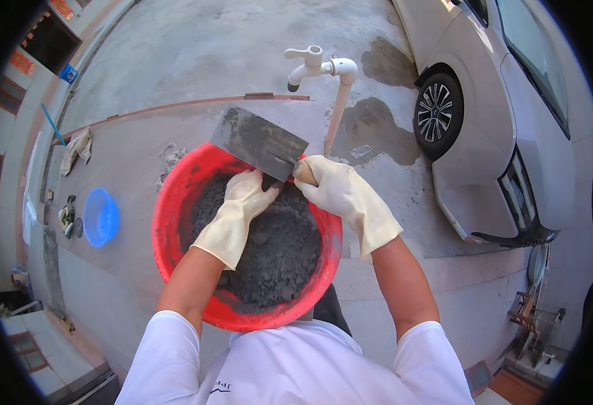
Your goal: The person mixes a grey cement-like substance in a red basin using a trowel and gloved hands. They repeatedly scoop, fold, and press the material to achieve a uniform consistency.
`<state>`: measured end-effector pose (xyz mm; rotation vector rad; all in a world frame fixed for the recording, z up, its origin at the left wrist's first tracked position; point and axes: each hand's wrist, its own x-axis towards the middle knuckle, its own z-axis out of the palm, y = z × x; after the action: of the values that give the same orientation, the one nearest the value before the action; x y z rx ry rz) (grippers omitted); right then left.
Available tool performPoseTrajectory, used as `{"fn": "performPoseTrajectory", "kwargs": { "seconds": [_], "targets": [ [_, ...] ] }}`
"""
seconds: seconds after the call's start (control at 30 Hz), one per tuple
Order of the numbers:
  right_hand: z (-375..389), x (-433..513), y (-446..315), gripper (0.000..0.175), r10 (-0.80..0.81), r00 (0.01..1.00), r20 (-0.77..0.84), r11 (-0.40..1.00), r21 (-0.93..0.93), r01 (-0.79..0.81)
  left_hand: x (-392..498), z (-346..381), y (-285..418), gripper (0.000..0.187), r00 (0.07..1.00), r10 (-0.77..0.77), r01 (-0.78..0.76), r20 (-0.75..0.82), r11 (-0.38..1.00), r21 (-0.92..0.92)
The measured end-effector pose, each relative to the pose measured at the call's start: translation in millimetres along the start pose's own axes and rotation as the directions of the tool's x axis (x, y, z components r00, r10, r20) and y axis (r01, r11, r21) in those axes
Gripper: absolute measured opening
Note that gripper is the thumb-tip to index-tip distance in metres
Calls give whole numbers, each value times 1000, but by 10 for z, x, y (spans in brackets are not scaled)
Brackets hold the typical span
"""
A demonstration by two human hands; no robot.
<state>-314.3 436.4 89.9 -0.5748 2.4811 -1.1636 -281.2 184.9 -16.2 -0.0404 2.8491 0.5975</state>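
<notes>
My right hand (332,185), in a cream rubber glove, grips the wooden handle (305,173) of a rectangular steel plastering trowel (261,140). The blade is smeared with grey mortar and tilts over the far rim of a red plastic tub (167,223). My left hand (248,190), gloved likewise, is at the blade's lower edge, its thumb towards the handle. Some of its fingers are hidden, so I cannot tell whether they pinch the blade. Below both hands, dark grey mortar (276,253), rough and crumbly on top, fills much of the tub.
A white plastic tap (309,66) on an upright pipe (338,119) stands just beyond the tub. A parked silver car (478,101) occupies the right side. On the left are a blue basin (100,217) and a cloth (77,151). Wet patches (372,129) mark the concrete by the pipe.
</notes>
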Motion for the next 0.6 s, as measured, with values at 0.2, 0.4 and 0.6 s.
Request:
{"fn": "performPoseTrajectory", "kwargs": {
  "seconds": [0.2,0.4,0.6],
  "targets": [
    [103,-24,61,20,-32,994,-104,999,-34,29,-258,362,556,52,944,197,-135,265,962,-236],
    [100,-18,29,16,-135,989,-57,981,-149,125,-777,-119,496,49,757,285,-357,588,934,6],
    [53,-42,25,16,-158,986,-49,980,-128,150,-1026,-379,-56,34,797,266,-437,542,874,214]
  ]
}}
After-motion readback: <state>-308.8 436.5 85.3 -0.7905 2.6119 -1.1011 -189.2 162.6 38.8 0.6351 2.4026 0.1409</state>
